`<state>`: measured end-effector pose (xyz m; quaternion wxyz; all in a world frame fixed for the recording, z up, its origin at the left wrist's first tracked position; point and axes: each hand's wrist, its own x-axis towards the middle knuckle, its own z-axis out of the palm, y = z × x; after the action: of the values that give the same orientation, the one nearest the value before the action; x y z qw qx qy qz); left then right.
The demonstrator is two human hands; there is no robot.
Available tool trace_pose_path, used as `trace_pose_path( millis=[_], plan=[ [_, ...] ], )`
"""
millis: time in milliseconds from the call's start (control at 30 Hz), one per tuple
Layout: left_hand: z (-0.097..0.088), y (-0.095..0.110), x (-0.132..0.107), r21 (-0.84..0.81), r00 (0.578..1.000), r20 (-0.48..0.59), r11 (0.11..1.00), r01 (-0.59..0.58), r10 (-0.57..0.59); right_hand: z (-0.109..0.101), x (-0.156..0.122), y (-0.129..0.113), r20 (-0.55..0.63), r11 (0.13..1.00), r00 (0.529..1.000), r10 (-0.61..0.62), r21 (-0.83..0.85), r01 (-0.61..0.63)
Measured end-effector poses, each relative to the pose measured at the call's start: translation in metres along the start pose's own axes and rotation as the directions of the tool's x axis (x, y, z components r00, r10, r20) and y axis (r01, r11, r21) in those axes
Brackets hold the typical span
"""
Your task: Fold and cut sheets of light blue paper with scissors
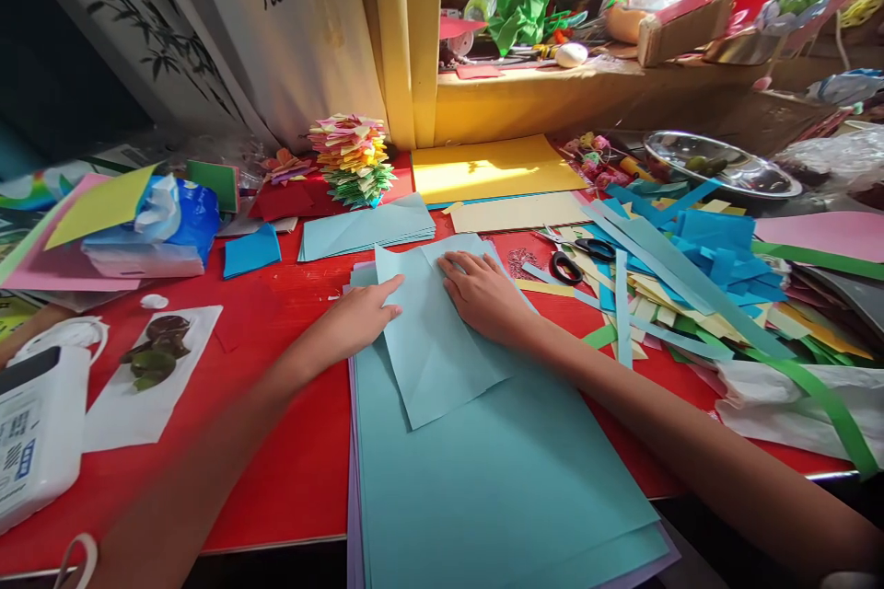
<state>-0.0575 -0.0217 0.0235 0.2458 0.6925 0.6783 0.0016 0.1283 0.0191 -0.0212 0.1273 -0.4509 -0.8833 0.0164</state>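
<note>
A folded light-blue paper sheet (432, 340) lies on a stack of light-blue sheets (497, 479) on the red table (290, 469). My left hand (363, 317) touches the folded sheet's left edge with the index finger stretched out and the other fingers curled. My right hand (483, 290) lies flat on the sheet's upper right part, fingers together and pressing down. Neither hand holds anything.
Black-handled scissors (580, 259) lie just right of my right hand. Blue, green and yellow paper strips (691, 285) pile up at the right. A stack of coloured folded pieces (352, 158), a tissue pack (162, 230), a white jug (38, 428) and a metal bowl (718, 164) stand around.
</note>
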Motion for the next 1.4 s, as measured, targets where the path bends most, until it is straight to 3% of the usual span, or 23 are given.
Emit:
trace_pose_path(
  millis=[133,333,1400],
  plan=[
    [0.0,0.001,0.0,0.018,1.0,0.014,1.0,-0.002,0.002,0.002,0.007,0.009,-0.019,0.997,0.997,-0.07,0.036,0.07],
    [0.004,0.001,-0.001,0.025,1.0,-0.014,1.0,0.008,-0.008,0.008,0.006,0.009,0.04,0.999,0.999,-0.017,0.034,0.016],
    [0.015,0.011,-0.004,0.065,0.999,-0.037,0.997,0.029,-0.027,0.008,0.007,0.006,0.036,0.999,0.999,0.024,0.027,-0.025]
  ],
)
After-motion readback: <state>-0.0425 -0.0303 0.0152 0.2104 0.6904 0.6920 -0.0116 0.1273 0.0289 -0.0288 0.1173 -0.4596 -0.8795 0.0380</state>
